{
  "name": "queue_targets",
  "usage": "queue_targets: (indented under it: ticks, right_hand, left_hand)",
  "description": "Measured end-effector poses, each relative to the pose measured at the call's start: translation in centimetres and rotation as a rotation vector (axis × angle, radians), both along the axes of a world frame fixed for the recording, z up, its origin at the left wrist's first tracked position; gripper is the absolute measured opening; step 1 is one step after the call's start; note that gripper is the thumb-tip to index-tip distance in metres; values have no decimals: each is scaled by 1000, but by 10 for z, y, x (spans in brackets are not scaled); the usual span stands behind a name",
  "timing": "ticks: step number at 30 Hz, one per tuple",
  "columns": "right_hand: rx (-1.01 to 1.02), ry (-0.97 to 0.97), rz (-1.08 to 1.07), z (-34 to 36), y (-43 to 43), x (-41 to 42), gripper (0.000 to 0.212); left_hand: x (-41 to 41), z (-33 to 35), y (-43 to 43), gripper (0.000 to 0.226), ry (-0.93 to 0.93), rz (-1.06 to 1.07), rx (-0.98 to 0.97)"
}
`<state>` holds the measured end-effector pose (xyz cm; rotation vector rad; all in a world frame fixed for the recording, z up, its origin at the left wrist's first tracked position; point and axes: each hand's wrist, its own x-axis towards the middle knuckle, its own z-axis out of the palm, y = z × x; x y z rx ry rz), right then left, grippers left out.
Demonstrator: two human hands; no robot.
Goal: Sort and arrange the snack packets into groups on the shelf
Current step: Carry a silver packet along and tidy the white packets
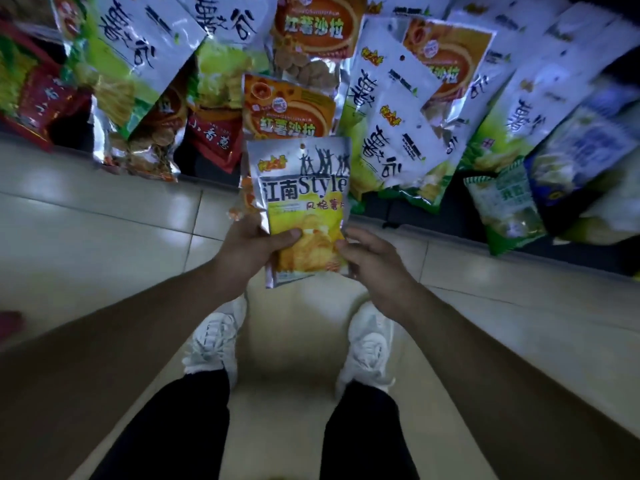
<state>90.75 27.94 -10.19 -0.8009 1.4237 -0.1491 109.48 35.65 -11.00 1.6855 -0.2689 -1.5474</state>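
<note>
You are holding the yellow and silver snack packet (304,188) upright in front of you, its printed face turned toward you. Your left hand (249,247) is gripping its lower left part, the thumb (289,235) pressing across the front and the fingers going behind it. Your right hand (374,261) is meeting the packet's lower right edge with loosely curved fingertips (341,245); I cannot tell whether they are pinching the edge or only touching it. Just beyond the grip, the top of the held packet is overlapping an orange packet (287,109), which is leaning on the dark bottom shelf (388,207) with another orange one behind it. To the right of the grip, white and green packets (391,109) are lying in an overlapping fan, and farther right a small green packet (505,206) is hanging over the shelf edge beside a blue packet (581,147). To the left of the grip, a red packet (211,136) is sitting among more white and green ones, tilted across each other. Beneath the grip, your two white shoes (214,341) are standing apart on the pale tiled floor (104,216), with dark trouser legs (194,417) showing nearest to you.
</note>
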Motion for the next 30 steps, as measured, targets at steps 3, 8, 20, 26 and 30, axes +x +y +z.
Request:
queue_targets:
  ticks: [3, 8, 20, 26, 30]
  right_hand:
    - [-175, 164, 21, -15, -29, -23, 26]
    - [-370, 440, -60, -43, -112, -79, 9]
    - [-452, 370, 207, -62, -271, -68, 28]
    - [-477, 378, 85, -55, -254, -77, 6]
    - [-725, 475, -66, -34, -225, -88, 6]
  left_hand:
    - [-1, -16, 7, 27, -102, 94, 23]
    - [-11, -34, 22, 33, -166, 239, 64]
    - [-71, -58, 6, 31, -114, 491, 68]
    - [-93, -55, 6, 28, -87, 477, 89]
    - [-100, -44, 13, 32, -95, 459, 137]
